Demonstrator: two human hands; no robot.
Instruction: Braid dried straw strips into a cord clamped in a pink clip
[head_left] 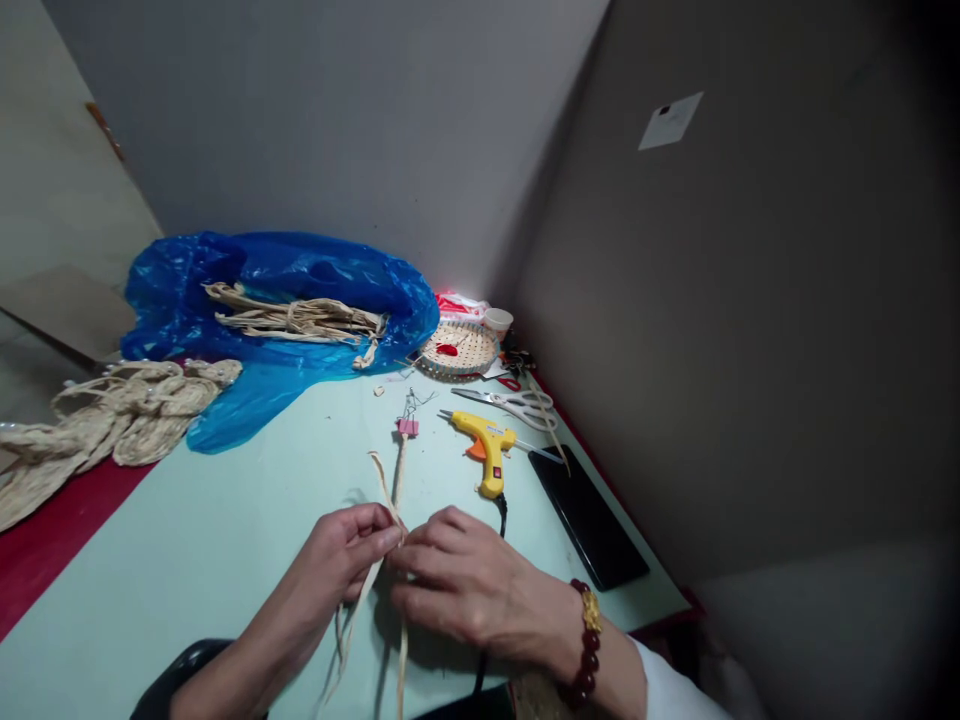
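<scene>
Pale dried-fibre strands (399,480) run from a pink binder clip (407,428) on the table down to my hands. My left hand (352,545) pinches the strands between thumb and forefinger. Close against it, my right hand (465,575) has its fingers curled round the same spot; its fingertips are partly hidden. Loose ends (343,640) hang below the left hand, and another strand (403,660) drops beneath the right one. A short end sticks up to the left above the fingers. A dark red bead bracelet (589,645) circles my right wrist.
A yellow glue gun (489,450), scissors (510,403) and a black phone (589,520) lie to the right. Behind are a blue plastic bag (300,260) holding a fibre bundle (300,318) and a woven basket (472,350). Woven straw pieces (112,425) lie at left.
</scene>
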